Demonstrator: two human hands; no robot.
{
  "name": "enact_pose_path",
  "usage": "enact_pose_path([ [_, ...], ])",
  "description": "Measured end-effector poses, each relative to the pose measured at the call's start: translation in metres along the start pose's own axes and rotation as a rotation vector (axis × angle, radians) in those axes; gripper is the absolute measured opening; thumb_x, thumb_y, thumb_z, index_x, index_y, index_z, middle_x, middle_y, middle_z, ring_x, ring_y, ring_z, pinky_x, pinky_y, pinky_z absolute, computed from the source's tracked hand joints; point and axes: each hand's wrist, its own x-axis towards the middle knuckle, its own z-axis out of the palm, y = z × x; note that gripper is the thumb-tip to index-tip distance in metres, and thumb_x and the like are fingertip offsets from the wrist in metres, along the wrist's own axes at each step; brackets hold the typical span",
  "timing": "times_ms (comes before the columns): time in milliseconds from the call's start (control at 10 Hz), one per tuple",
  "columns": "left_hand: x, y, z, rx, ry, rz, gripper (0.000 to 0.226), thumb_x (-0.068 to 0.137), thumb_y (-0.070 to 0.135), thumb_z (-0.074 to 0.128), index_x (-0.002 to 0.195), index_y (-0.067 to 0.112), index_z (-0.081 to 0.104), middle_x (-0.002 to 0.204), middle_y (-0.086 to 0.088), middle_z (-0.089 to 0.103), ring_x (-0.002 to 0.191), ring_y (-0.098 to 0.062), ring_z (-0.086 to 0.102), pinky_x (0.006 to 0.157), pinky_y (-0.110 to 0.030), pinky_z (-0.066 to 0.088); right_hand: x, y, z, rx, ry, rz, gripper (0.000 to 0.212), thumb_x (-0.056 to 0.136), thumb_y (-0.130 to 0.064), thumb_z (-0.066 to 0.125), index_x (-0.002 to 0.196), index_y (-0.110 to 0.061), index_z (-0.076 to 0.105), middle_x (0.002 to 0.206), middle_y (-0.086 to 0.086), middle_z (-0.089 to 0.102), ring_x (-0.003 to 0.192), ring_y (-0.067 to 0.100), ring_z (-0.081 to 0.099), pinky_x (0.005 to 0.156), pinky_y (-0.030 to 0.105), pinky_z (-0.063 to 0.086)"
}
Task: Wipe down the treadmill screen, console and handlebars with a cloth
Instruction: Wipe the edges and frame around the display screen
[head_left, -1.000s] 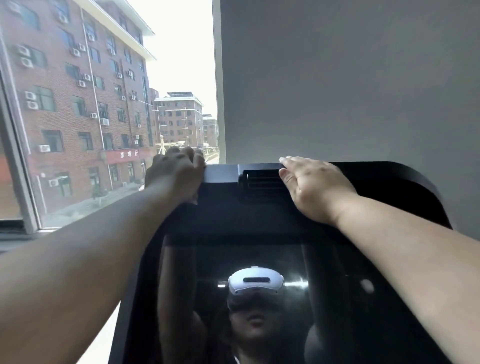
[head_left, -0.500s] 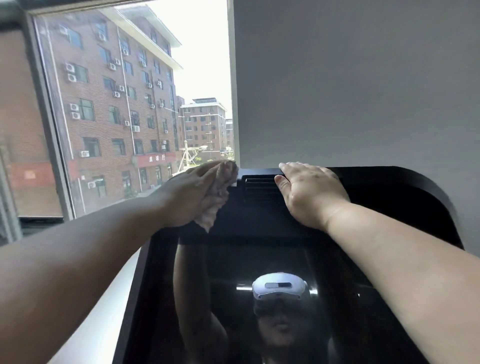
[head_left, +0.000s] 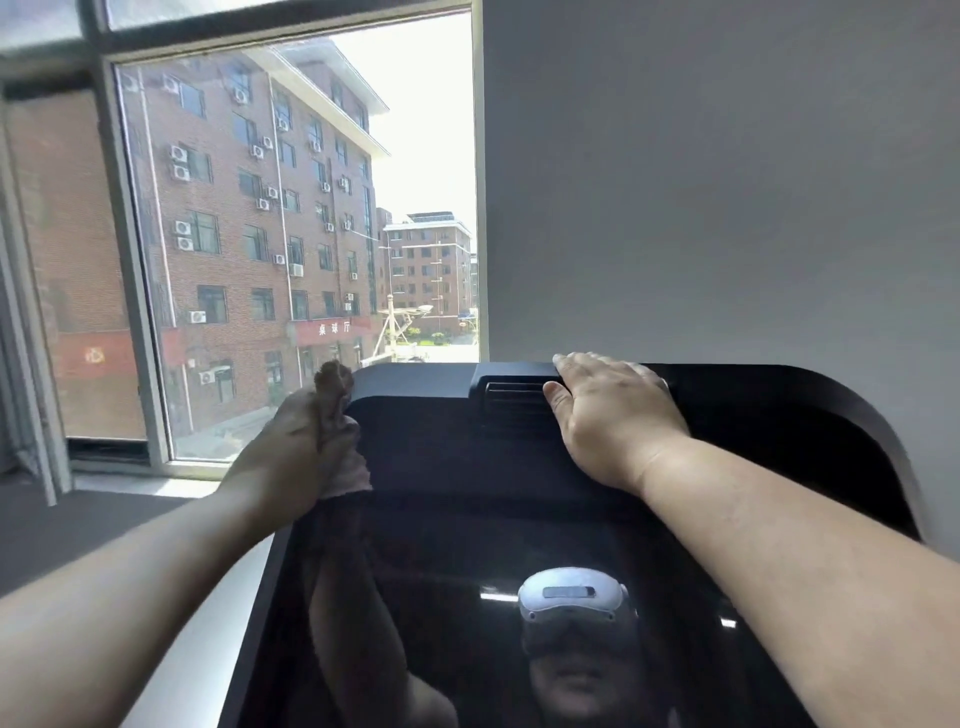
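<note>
Left hand (head_left: 296, 441) slid to the console (head_left: 415, 384) corner, fingers (head_left: 343, 431) gripping cloth (head_left: 345, 470) — right hand (head_left: 613, 410) flat by vent (head_left: 511, 395).

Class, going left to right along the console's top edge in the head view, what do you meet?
The window → left hand gripping the cloth → vent → right hand resting on the console, whose rounded corner comes last.
</note>
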Motion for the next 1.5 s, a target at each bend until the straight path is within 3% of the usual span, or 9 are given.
enact_pose_path([
  [100, 0.015, 0.0, -0.005, 0.281, -0.107, 0.16, 0.044, 0.091, 0.027, 0.061, 0.132, 0.022, 0.046, 0.134, -0.001, 0.05, 0.113, -0.021, 0.056, 0.094, -0.039, 0.047, 0.001, 0.001, 0.001, 0.002, 0.003, -0.011, 0.053, 0.103, -0.043, 0.018, 0.151, -0.022, 0.022, 0.158, -0.006, 0.022, 0.146, 0.011, 0.014, 0.117, 0.031, 0.006],
  [300, 0.046, 0.039, 0.002, 0.465, -0.236, 0.557, 0.067, 0.088, 0.031, 0.065, 0.146, 0.014, 0.036, 0.153, -0.003, 0.032, 0.141, -0.017, 0.03, 0.112, -0.018, 0.018, 0.006, 0.009, -0.009, 0.035, -0.053, -0.068, 0.052, 0.103, -0.044, 0.018, 0.15, -0.024, 0.025, 0.157, -0.008, 0.024, 0.145, 0.01, 0.017, 0.117, 0.032, 0.01],
  [400, 0.055, 0.072, 0.017, 0.432, -0.336, 0.674, 0.064, 0.09, 0.027, 0.065, 0.146, 0.016, 0.036, 0.147, 0.007, 0.037, 0.129, -0.002, 0.036, 0.1, -0.002, 0.018, 0.009, 0.029, -0.025, 0.052, -0.085, -0.046, 0.044, 0.103, -0.041, 0.02, 0.135, -0.031, 0.048, 0.147, -0.01, 0.044, 0.137, 0.017, 0.035, 0.11, 0.032, 0.024],
  [600, 0.081, 0.095, 0.008, 0.224, -0.515, 0.146, 0.028, 0.097, 0.031, 0.051, 0.114, 0.012, 0.063, 0.093, -0.01, 0.069, 0.07, -0.016, 0.058, 0.065, -0.029, 0.046, -0.001, 0.064, -0.027, 0.136, -0.002, 0.114, 0.043, 0.103, -0.038, 0.024, 0.125, -0.023, 0.058, 0.134, -0.001, 0.057, 0.127, 0.022, 0.046, 0.105, 0.033, 0.033],
  [800, 0.102, 0.133, 0.059, 0.398, -0.352, 0.026, 0.046, 0.099, 0.045, 0.038, 0.071, 0.016, 0.06, 0.067, -0.007, 0.056, 0.066, -0.022, 0.052, 0.062, -0.03, 0.036, 0.004, 0.073, -0.033, 0.224, -0.025, 0.111, 0.041, 0.102, -0.04, 0.028, 0.129, -0.028, 0.058, 0.136, -0.004, 0.056, 0.128, 0.02, 0.046, 0.104, 0.03, 0.035],
  [900, 0.113, 0.162, 0.086, 0.127, -0.626, -0.034, 0.049, 0.099, 0.03, 0.041, 0.054, 0.013, 0.05, 0.043, 0.0, 0.046, 0.039, -0.014, 0.042, 0.056, -0.033, 0.029, 0.006, 0.077, -0.031, 0.265, 0.028, 0.092, 0.034, 0.101, -0.032, 0.035, 0.123, -0.031, 0.061, 0.122, -0.005, 0.064, 0.117, 0.019, 0.053, 0.092, 0.025, 0.038],
  [1100, 0.1, 0.251, 0.139, -0.004, -0.712, 0.121, 0.043, 0.099, 0.029, 0.043, 0.061, 0.01, 0.049, 0.043, -0.002, 0.049, 0.035, -0.007, 0.046, 0.04, -0.013, 0.036, 0.007, 0.098, -0.032, 0.325, 0.196, 0.195, 0.039, 0.093, -0.008, 0.037, 0.123, -0.021, 0.059, 0.127, 0.005, 0.057, 0.114, 0.026, 0.051, 0.082, 0.021, 0.032],
  [1300, 0.115, 0.209, 0.119, 0.069, -0.875, 0.11, 0.053, 0.102, 0.019, 0.027, 0.052, 0.004, 0.039, 0.03, 0.0, 0.034, 0.026, -0.011, 0.029, 0.039, -0.018, 0.03, 0.007, 0.103, -0.026, 0.079, 0.131, 0.241, 0.042, 0.089, -0.008, 0.036, 0.122, -0.021, 0.057, 0.121, 0.009, 0.063, 0.108, 0.032, 0.055, 0.087, 0.033, 0.042],
  [1500, 0.117, 0.171, 0.097, 0.188, -0.676, -0.031, 0.055, 0.103, 0.03, 0.032, 0.052, 0.008, 0.04, 0.029, 0.004, 0.034, 0.024, -0.01, 0.027, 0.036, -0.019, 0.028, 0.008, 0.106, -0.019, 0.054, 0.181, 0.199, 0.038, 0.085, -0.005, 0.037, 0.112, -0.017, 0.06, 0.108, 0.01, 0.066, 0.098, 0.033, 0.057, 0.083, 0.036, 0.046],
])
